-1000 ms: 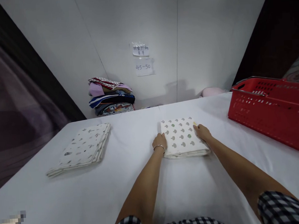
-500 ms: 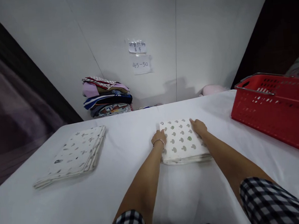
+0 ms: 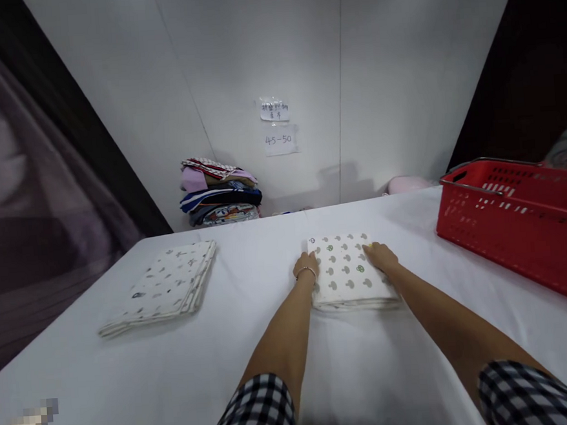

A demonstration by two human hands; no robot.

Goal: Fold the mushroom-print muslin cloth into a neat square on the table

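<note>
A folded white cloth (image 3: 346,273) printed with grey mushrooms and a few green ones lies in layers on the white-covered table. At its left edge my left hand (image 3: 305,265), with a bracelet on the wrist, has its fingers curled round the side. My right hand (image 3: 382,256) grips the upper right edge, fingers bent against the cloth. Fingertips of both hands are partly hidden. Farther left lies a second folded white cloth (image 3: 169,282) with small grey and dark prints, apart from both hands.
A red plastic basket (image 3: 518,235) with metal handles stands at the right. Behind the table's far edge a pile of folded fabrics (image 3: 221,194) rests against the wall, near taped paper signs (image 3: 280,139). A pink thing (image 3: 405,184) shows behind the edge. A pixelated patch covers the lower left corner.
The camera view has shifted, so the scene sits lower and mostly farther right. My right hand has slid slightly toward me along the cloth's right edge; my left hand stays at the left edge.
</note>
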